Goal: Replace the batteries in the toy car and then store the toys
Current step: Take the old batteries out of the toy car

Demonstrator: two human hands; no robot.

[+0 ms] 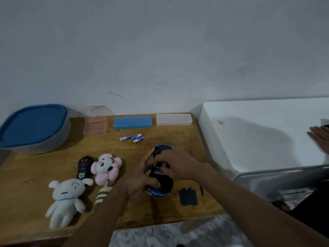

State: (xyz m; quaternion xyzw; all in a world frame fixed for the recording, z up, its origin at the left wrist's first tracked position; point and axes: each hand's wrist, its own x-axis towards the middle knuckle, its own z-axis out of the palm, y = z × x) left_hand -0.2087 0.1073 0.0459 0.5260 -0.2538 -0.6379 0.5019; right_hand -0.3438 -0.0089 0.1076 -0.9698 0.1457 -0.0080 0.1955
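Two hands share the toy car (166,184): left hand (142,182) grips it steady so right hand (176,164) can pinch at its underside.

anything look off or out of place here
Nothing spilled or broken. The toy car is upside down, held by the left hand and right hand, battery cover off beside it by the screwdriver, three batteries loose behind: normal for this job. One oddity: a third hand at the right edge.

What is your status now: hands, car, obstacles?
Left hand grips toy car, underside up. Right hand pinches at its battery bay. Cover off, lying right of car; three batteries loose beyond it. Nothing blocks.
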